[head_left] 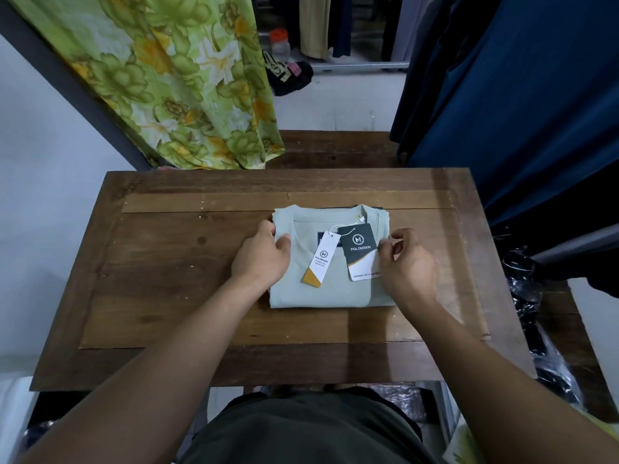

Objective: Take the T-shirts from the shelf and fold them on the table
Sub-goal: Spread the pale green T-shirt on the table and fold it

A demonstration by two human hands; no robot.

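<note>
**Both hands on a folded pale green tee, tags out on top**

So the left hand (264,254) is resting on the left side of the folded T-shirt (330,289), fingers curling over its left edge near the collar and the thumb lying across the fabric, so it's gripping that edge lightly. The right hand (407,259) is sitting at the shirt's right side with its fingers bent, and the thumb and forefinger look like they're pinching the right edge of the dark hang tag (360,251). Can't tell for sure whether there's fabric in that pinch too.

The tee itself is lying flat in a neat rectangle in the middle of the wooden table (167,262), collar pointing away from the person. A narrower white hang tag (320,257) with an orange tip is lying diagonally across the chest, just beside the dark one, both on strings running up toward the neckline. Both are reading POLOMIMIN.

Further out, a green floral cloth (174,78) is hanging behind the table's far left corner, and dark blue garments (502,78) are hanging on the right. A jar with an orange lid (279,45) is sitting way back on the floor, next to a dark crumpled heap (291,78).
</note>
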